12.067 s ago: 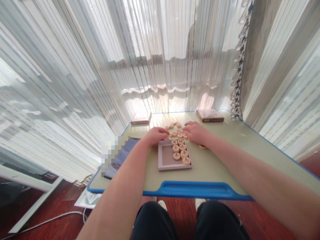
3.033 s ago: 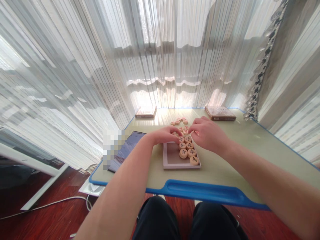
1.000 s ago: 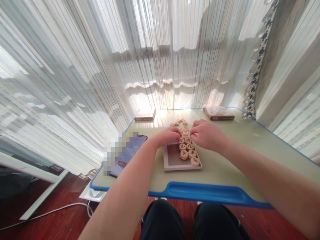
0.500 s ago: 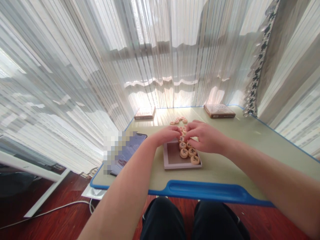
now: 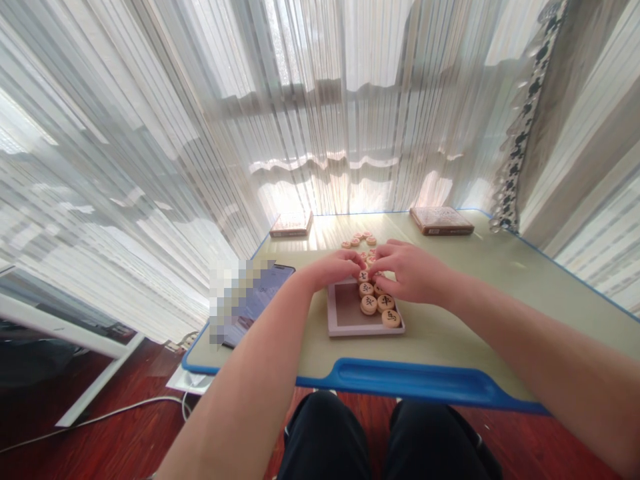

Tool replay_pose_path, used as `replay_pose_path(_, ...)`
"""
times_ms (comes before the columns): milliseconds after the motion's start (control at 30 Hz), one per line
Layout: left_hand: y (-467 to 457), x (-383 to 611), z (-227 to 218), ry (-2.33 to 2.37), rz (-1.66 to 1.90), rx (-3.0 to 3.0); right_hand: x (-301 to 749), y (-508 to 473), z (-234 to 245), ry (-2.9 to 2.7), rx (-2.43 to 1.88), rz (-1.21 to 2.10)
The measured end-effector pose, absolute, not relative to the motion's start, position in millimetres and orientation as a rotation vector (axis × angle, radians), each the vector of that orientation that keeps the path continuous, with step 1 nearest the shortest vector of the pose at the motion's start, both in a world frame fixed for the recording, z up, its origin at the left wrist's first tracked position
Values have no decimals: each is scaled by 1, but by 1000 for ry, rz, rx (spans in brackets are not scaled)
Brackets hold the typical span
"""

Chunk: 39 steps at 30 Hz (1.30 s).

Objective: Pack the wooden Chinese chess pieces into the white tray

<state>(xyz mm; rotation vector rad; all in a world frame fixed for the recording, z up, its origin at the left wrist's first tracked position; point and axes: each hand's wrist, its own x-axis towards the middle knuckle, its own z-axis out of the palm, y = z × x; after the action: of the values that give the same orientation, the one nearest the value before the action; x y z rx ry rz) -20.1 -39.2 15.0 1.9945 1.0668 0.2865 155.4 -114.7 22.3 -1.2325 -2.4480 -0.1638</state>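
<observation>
A shallow pale box (image 5: 344, 315) lies on the green desk (image 5: 450, 320) in front of me. Several round wooden chess pieces (image 5: 376, 305) with dark characters sit in two columns along its right side. My left hand (image 5: 336, 268) rests at the box's far left corner, fingers curled, fingertips pinched at a piece. My right hand (image 5: 407, 270) is over the box's far right corner, fingers bent and pinched next to the left fingertips, hiding the top pieces. More loose pieces (image 5: 359, 240) lie on the desk beyond both hands.
A phone (image 5: 260, 297) lies at the desk's left edge beside a blurred patch. Two flat boxes stand at the back: one left (image 5: 291, 225), one right (image 5: 441, 221). Sheer curtains (image 5: 320, 120) close in behind. A blue tray lip (image 5: 410, 381) runs along the near edge.
Over the last second my right hand has moved left and down onto the box's far right corner, meeting the left fingertips. The left hand has barely shifted.
</observation>
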Motion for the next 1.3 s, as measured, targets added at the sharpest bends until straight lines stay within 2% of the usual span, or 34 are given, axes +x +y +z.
replay_pose_path(333, -44, -18, 20, 1075, 313, 1966, 151, -119, 26, -2496, -1166, -194)
replay_pose_path(600, -44, -20, 21, 1104, 311, 1943, 156, -118, 27, -2442, -1300, -334)
replay_pose_path(867, -43, -21, 19, 1094, 283, 1973, 156, -116, 25, -2393, -1368, -360)
replay_pose_path(1133, -43, -23, 21, 1089, 267, 1979, 153, -119, 25, -2463, -1190, -289)
replay_pose_path(1300, -40, -21, 19, 1077, 307, 1997, 159, -112, 21, -2397, -1283, -314)
